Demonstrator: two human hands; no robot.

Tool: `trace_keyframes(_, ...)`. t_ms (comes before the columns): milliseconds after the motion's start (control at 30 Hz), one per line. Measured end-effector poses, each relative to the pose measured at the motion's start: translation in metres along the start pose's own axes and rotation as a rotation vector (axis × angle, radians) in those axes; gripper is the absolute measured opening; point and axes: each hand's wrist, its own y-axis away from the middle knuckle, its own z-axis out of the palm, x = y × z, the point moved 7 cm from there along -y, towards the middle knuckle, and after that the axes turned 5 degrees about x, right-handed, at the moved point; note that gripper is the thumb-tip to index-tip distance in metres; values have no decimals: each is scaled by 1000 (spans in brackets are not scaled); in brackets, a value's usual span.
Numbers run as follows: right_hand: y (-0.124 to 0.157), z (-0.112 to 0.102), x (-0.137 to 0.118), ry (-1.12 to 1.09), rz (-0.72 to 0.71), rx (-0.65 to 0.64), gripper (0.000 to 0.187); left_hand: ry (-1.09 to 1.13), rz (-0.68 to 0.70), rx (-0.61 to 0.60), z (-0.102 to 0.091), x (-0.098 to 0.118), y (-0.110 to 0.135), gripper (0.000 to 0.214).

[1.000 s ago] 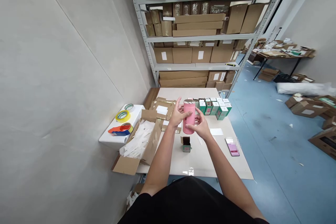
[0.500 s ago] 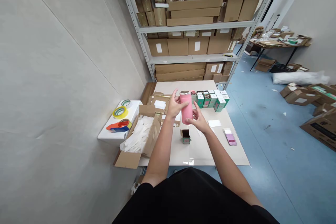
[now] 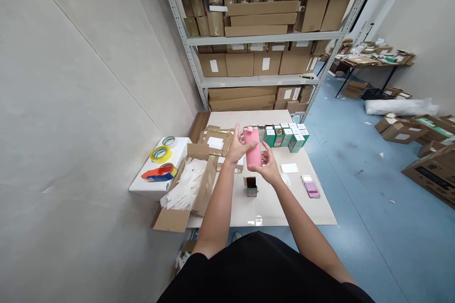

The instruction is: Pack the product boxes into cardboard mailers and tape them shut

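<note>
Table (image 3: 270,210) below; 2 hands (image 3: 235,151) hold pink bottle (image 3: 253,155).

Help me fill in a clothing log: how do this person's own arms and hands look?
The left hand and right hand are bare, without gloves. Short, plain black sleeves leave the forearms uncovered, and no watch or bracelet shows.

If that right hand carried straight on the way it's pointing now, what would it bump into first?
The pink bottle, which the right hand is touching. Past that, the left hand seems next, though depth is hard to judge from this single view.
</note>
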Motion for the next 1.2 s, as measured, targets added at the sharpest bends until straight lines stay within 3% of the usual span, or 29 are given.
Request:
trace_keyframes(67, 1, 0, 0, 29, -7, 52, 127, -37, -17, 30, -3, -3, 0, 133)
trace_keyframes(233, 1, 14, -2, -93, -22, -88, 121, 56, -23, -4, -8, -9, 0, 122)
trace_keyframes(400, -1, 5, 0, 44, 8, 94, 125, -25, 3, 35, -16, -9, -1, 128)
trace_keyframes(567, 1, 15, 1, 8, 28, -23, 124, 3, 9, -1, -14, -5, -3, 132)
trace_keyframes(733, 1, 10, 3, 113, 55, 85, 126, -66, 3, -21, -15, -4, -5, 120)
trace_keyframes(833, 1, 15, 8, 103, 56, 29, 122, -116, -21, -51, -17, -7, -6, 115)
trace_keyframes(1000, 3, 15, 42, 124, 133, -12, 120, -265, -19, -210, -21, -22, -1, 83)
trace_keyframes(1200, 20, 13, 126, 138, 203, -98, 106, -560, -60, -183, -48, -68, 10, 70)
